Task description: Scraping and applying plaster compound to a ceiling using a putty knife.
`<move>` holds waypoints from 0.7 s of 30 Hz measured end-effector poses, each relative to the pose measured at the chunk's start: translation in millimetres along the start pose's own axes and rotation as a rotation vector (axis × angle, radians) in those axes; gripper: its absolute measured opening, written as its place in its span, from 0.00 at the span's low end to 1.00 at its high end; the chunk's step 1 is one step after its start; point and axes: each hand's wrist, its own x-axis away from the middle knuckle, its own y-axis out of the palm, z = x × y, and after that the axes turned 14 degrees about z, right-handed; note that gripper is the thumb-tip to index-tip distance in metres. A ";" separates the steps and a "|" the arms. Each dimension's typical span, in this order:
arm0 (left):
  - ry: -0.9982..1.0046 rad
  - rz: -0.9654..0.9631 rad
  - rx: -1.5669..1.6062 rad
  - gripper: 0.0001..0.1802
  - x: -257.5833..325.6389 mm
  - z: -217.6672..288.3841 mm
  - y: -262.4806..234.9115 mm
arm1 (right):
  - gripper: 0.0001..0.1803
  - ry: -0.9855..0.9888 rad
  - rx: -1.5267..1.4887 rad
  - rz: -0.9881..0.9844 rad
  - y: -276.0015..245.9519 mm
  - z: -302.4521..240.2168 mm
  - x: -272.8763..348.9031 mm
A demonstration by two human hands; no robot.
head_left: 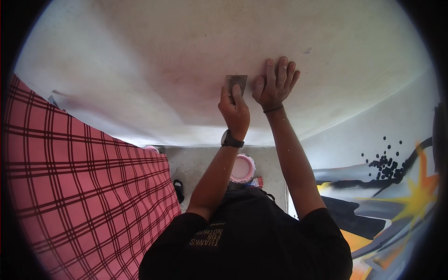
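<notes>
Our L hand (235, 112) grips the scraper (238, 80) at the wall (163, 60), well above its btm edge; R hand (274, 93) is open, fingers spread; we'd best angle scraper low & press evenly.

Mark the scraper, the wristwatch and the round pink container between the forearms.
Scraper (237, 79): head view, on the exposed upper part of its blade.
Wristwatch (235, 142): head view, on the dark strap.
Round pink container (252, 164): head view, on the right side of its rim.

The scraper (237, 79) looks like dull metal, the wall (186, 60) smooth and matt.
</notes>
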 end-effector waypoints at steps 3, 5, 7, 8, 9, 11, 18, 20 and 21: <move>0.041 0.002 -0.048 0.15 0.3 -1.4 -0.9 | 0.29 -0.002 -0.004 0.018 2.0 -1.0 0.0; 0.014 -0.008 -0.028 0.15 -1.0 2.9 1.1 | 0.29 -0.007 -0.005 0.016 2.1 0.5 0.5; -0.013 -0.007 -0.016 0.15 -0.5 4.9 -2.7 | 0.29 -0.002 -0.008 0.009 1.4 -4.1 -2.6; 0.016 -0.007 -0.047 0.15 -0.2 2.5 -5.4 | 0.29 -0.001 -0.011 0.003 0.8 -6.6 -4.0; 0.050 -0.006 -0.069 0.15 -2.5 -1.1 -4.2 | 0.29 -0.004 -0.013 0.011 2.2 -5.9 -3.8; 0.057 0.018 -0.072 0.15 0.5 -7.1 -4.1 | 0.29 -0.007 -0.011 0.029 3.9 -5.4 -2.6; 0.027 -0.010 -0.072 0.16 -4.8 2.8 -5.9 | 0.29 -0.013 -0.017 0.018 3.2 -6.8 -3.5; 0.023 0.007 -0.065 0.16 0.0 -1.8 -6.2 | 0.29 -0.011 -0.011 0.004 2.3 -7.4 -2.6; 0.018 0.021 -0.056 0.16 1.3 0.5 -4.0 | 0.29 -0.011 -0.010 0.004 1.7 -5.9 -1.3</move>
